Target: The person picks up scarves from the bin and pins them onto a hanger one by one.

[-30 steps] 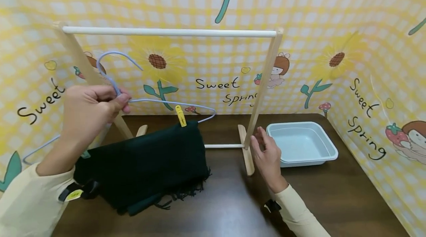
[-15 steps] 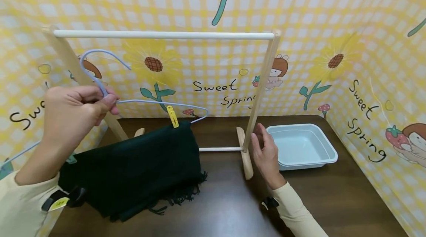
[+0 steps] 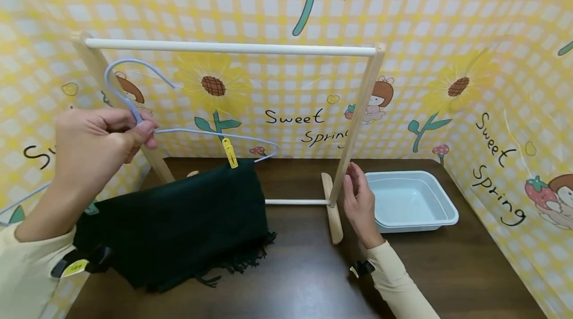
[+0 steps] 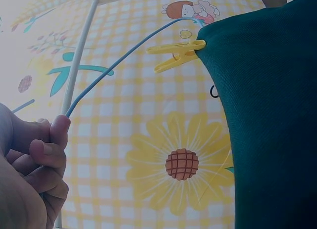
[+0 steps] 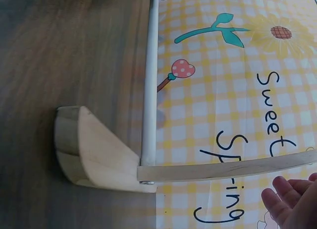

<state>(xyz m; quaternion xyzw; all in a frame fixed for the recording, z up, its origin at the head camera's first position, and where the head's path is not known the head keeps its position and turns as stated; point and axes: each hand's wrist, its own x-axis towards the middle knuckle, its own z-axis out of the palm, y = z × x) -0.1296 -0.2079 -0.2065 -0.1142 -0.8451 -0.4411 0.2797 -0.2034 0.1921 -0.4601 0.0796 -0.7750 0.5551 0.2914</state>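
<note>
My left hand [image 3: 96, 147] pinches a blue wire hanger [image 3: 201, 133] at the base of its hook, in front of the rack's left side. A dark green fringed scarf [image 3: 179, 219] hangs folded over the hanger. One yellow clothespin [image 3: 230, 153] clips its right end, also seen in the left wrist view as a yellow clothespin [image 4: 178, 54]. A teal clip [image 3: 91, 208] sits at the left end, partly hidden by my arm. The right hand [image 3: 360, 204] is beside the rack's right post [image 3: 355, 130], fingers loosely extended and holding nothing; whether the fingertips touch the post is unclear.
The wooden rack has a white top bar [image 3: 233, 47] above the hanger and a white lower bar [image 3: 295, 202]. A pale blue basin [image 3: 416, 227] stands right of the rack on the dark brown table [image 3: 286, 279]. Yellow checked cloth [image 3: 277, 0] surrounds the table.
My left hand has moved left with the hanger and scarf, the hook still below the top bar. The right hand stays by the right post. The head view has shifted slightly.
</note>
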